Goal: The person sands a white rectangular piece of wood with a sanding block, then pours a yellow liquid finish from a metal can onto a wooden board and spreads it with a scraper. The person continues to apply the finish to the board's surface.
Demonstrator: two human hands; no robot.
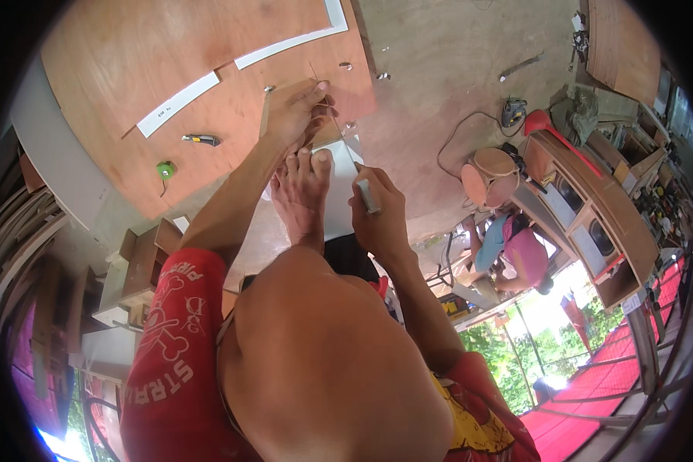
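Observation:
My right hand (381, 208) is closed around the pale grey handle of what looks like a handsaw (368, 196). Its long thin blade, seen nearly edge-on, runs up and leftward past my left hand. My left hand (296, 114) is bent over the edge of the plywood, thumb and fingers drawn together beside the blade; what they grip is hidden. Between the hands lies a white-faced board (343, 192), its far end brown. My bare foot (300, 192) presses on the board's left side.
A large plywood sheet (231, 146) bears white strips (179, 104), a utility knife (201, 139) and a green tape measure (165, 170). A corded power tool (513, 112) and a round wooden stool (491, 177) stand to the right. Another person (520, 250) crouches beyond, near wooden cabinets (585, 208).

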